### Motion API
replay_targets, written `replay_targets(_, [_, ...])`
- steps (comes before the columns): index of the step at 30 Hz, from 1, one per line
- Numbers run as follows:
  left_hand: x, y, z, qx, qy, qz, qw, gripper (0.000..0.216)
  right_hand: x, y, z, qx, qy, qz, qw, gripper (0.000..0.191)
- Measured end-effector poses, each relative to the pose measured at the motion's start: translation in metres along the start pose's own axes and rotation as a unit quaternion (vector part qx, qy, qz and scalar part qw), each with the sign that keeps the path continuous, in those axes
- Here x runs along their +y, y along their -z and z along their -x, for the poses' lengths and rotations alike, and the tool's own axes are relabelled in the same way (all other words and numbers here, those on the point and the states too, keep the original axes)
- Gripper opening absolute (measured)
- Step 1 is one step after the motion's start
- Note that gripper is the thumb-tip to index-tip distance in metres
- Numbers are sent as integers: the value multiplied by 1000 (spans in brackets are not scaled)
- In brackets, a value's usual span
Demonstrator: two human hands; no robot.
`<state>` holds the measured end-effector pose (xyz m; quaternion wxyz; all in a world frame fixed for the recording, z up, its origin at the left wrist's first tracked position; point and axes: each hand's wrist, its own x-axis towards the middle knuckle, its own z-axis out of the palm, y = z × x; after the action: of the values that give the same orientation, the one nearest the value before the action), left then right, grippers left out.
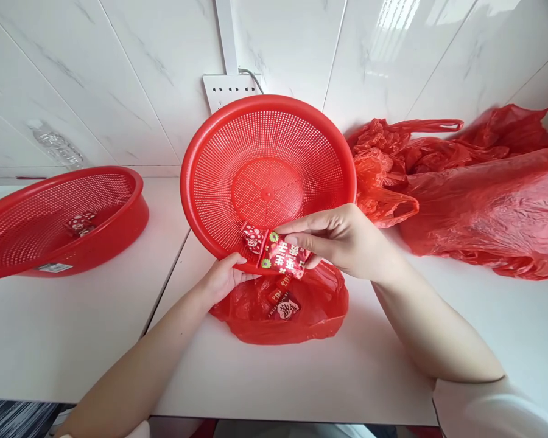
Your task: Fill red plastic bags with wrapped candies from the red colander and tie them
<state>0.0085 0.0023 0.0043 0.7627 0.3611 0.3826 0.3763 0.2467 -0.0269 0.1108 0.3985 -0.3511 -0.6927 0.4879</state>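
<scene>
A red plastic colander [267, 131] is tipped up toward me, its lower rim over a red plastic bag [251, 325]. With thumb and fingers, my left hand [223, 281] grips the colander's lower rim at the left. My right hand [342, 240] is closed on a red candy packet [284, 255] with white characters and green flowers, held at the lower rim. Just left of it, a dotted red packet [252, 237] lies inside the colander. More red wrapped packets [285, 307] show in the open mouth of the bag.
A second red colander [139, 210] with dotted packets [81, 224] in it stands on the left. Red plastic bags [484, 194] lie in a heap along the right. Behind are a power strip [231, 88] and a clear plastic bottle [57, 145] by the tiled wall.
</scene>
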Motion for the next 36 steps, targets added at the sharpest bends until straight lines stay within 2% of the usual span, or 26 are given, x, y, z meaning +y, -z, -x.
replay_targets(5, [0,-1,2,-1,13,-2,1000,38,2,-2,0,38,15,84,996,26])
replay_targets(10, [-1,0,1,13,16,11,1000,35,20,5,-12,-30,53,261,963,28])
replay_targets(13, [-1,2,0,11,17,7,1000,35,43,15,-27,50,31,377,924,30])
replay_targets(15, [-2,3,-1,20,22,-2,1000,32,59,21,-35,62,6,411,910,31])
replay_targets(17, [-2,3,-1,26,17,-7,1000,32,70,23,-40,-23,1,385,923,36])
replay_targets(20, [-1,3,-1,12,11,3,1000,32,77,19,-42,-223,13,291,930,59])
replay_targets(22, [-1,2,0,7,11,8,1000,32,78,17,-43,-271,25,241,932,54])
replay_targets(23, [-1,2,0,7,10,7,1000,32,77,18,-44,-260,27,215,941,46])
replay_targets(25, [0,2,0,11,9,4,1000,34,77,20,-45,-196,4,146,970,34])
replay_targets(27, [0,3,0,15,10,3,1000,35,76,26,-46,-117,-46,55,990,34])
replay_targets(30, [-1,4,0,26,6,3,1000,31,75,32,-47,-33,-87,-66,993,35])
replay_targets(33, [-2,7,-1,25,3,1,1000,30,75,33,-47,-3,-85,-121,989,35])
replay_targets(36, [-2,8,-2,17,7,-1,1000,32,74,31,-46,-2,-78,-114,990,34])
